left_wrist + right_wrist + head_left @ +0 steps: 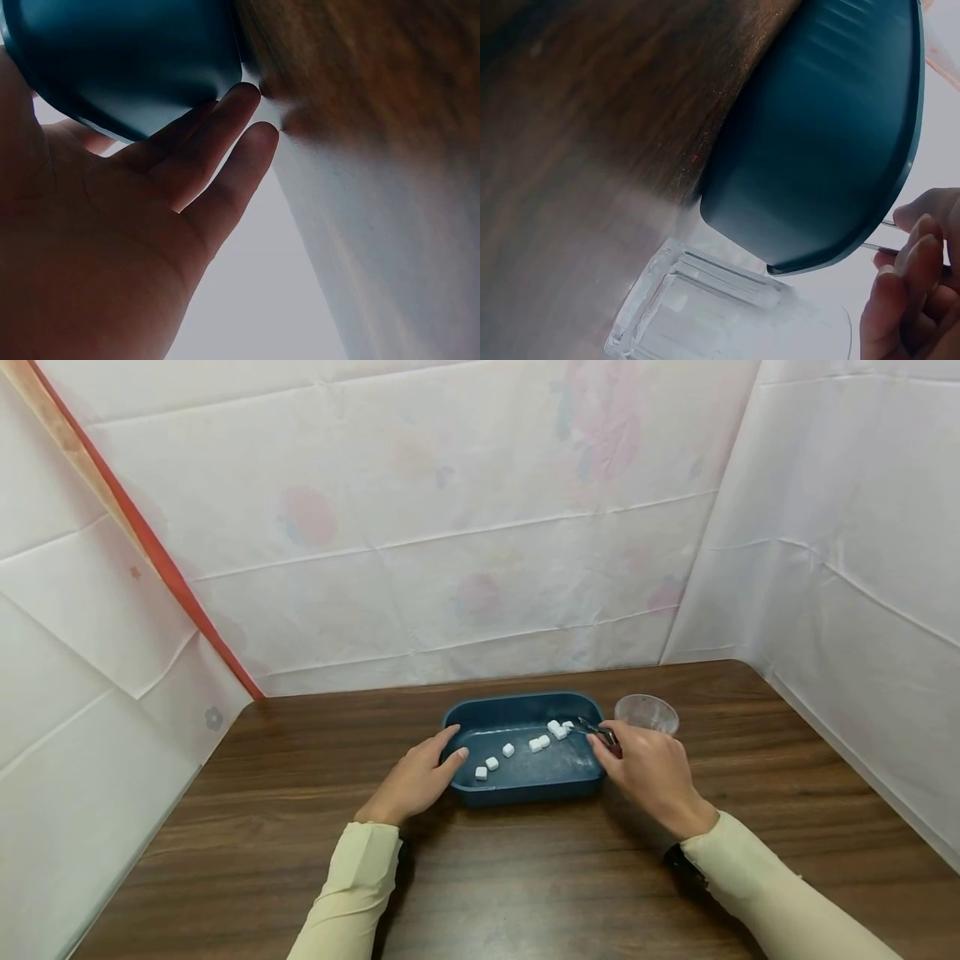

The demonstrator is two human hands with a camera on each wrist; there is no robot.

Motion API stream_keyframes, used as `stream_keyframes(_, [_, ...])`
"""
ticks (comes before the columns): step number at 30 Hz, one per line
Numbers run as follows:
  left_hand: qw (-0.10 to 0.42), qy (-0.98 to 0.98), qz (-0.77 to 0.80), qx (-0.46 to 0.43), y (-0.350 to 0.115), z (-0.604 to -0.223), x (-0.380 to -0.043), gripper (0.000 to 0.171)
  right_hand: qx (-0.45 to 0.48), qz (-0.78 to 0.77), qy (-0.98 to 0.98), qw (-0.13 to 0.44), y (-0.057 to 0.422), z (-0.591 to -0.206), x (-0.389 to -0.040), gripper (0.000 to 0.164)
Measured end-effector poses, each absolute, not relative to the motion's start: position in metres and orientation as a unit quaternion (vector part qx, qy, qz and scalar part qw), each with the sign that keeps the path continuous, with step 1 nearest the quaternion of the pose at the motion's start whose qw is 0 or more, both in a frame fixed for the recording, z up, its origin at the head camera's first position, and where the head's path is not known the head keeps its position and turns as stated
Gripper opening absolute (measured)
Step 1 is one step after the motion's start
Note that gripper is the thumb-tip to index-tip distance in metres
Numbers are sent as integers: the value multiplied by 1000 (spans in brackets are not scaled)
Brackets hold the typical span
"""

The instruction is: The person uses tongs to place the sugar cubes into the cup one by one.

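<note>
My left hand (412, 781) rests at the left end of a blue rectangular tray (491, 793), thumb and forefinger over its rim. In the left wrist view, other fingers (251, 154) lie stretched along its outer wall. My right hand (652, 768) grips small tongs (609, 737) over the tray's right rim. Their thin metal arms show in the right wrist view; their tips are close to white cubes (558, 728) at the right part of the tray. More small white cubes (492, 763) lie in a loose row towards the left.
A clear plastic cup (647, 713) stands just right of the tray, partly behind my right hand. The brown wooden table (315, 760) carries everything. White patterned sheeting (420, 527) hangs at the back and both sides.
</note>
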State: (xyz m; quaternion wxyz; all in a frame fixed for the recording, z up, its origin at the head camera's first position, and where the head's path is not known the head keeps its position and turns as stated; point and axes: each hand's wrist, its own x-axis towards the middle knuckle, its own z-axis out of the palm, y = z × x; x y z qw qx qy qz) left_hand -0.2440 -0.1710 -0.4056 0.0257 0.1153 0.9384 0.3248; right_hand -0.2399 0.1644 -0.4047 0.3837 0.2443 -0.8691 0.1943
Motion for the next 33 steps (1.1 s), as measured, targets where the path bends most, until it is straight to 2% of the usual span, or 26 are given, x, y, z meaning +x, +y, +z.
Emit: stream_keyframes(33, [23,939,325,114,-170,-405,-243,63,226,178,-894,344,158,-402,-246,17])
